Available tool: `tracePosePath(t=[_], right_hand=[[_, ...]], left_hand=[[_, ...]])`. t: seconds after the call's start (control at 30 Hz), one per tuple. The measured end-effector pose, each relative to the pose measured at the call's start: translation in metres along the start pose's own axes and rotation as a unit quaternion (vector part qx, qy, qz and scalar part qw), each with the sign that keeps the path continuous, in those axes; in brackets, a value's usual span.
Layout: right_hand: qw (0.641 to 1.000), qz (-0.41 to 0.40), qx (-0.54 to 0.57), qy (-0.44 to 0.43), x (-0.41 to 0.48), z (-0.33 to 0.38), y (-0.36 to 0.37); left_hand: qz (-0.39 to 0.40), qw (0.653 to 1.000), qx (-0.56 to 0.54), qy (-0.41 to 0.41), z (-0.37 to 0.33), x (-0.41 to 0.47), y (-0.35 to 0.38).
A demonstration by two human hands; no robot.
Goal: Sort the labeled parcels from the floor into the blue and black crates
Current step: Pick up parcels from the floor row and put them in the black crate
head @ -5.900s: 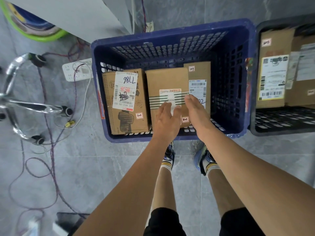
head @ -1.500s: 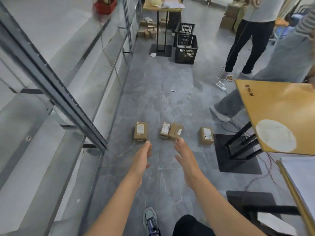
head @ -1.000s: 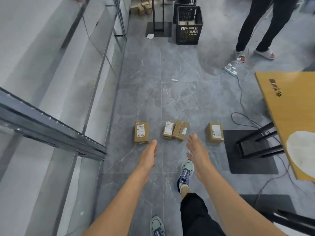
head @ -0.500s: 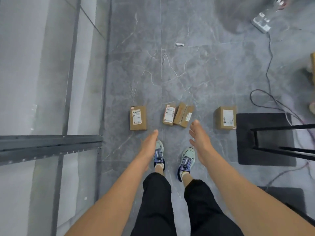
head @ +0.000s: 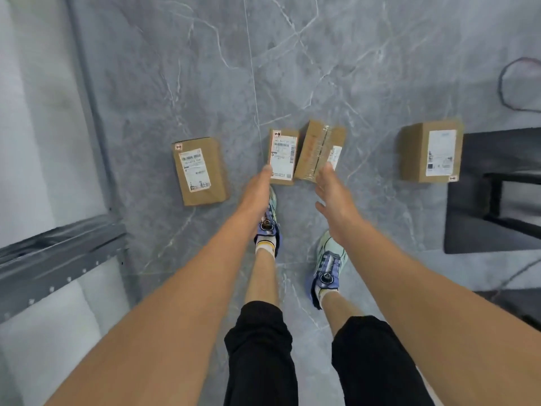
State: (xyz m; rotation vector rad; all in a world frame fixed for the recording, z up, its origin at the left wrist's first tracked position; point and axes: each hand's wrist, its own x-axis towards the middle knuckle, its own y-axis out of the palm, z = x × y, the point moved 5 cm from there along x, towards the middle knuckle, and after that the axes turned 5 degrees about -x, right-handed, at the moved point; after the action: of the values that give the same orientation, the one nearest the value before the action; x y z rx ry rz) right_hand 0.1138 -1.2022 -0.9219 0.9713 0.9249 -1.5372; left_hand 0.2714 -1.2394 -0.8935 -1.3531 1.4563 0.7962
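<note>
- Left hand [head: 257,192] reaches down with fingers straight, holding nothing, its tips at the near left corner of the narrow parcel [head: 282,155]; whether they touch it cannot be told.
- Right hand [head: 333,200] is spread and empty over the near end of the taped parcel [head: 317,148], which lies askew against the narrow parcel.
- On the grey floor [head: 322,68], the left parcel [head: 200,171] and the right parcel [head: 430,152] lie apart on either side.

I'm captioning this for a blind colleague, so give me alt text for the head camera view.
Seen from above, a person's open left hand and right hand reach down toward a small parcel and a tilted parcel side by side on a grey floor. A left parcel and a right parcel lie farther out.
</note>
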Motion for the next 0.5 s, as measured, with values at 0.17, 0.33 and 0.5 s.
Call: tracePosePath(t=[0.17, 0.33, 0.5], right_hand=[[1.000, -0.012, 0.007, 0.024, 0.088, -0.019, 0.031], [1.000, -0.009, 0.019, 0.017, 0.142, -0.021, 0.049], [1.000, -0.006, 0.015, 0.026, 0.174, -0.028, 0.056]], left_hand=[[-0.010, 1.000, 0.010, 0.009, -0.001, 0.099, -0.002], [0.015, 1.000, 0.023, -0.013, 0.014, 0.159, 0.006], [0.048, 0.999, -0.004, -0.013, 0.028, 0.196, 0.017]])
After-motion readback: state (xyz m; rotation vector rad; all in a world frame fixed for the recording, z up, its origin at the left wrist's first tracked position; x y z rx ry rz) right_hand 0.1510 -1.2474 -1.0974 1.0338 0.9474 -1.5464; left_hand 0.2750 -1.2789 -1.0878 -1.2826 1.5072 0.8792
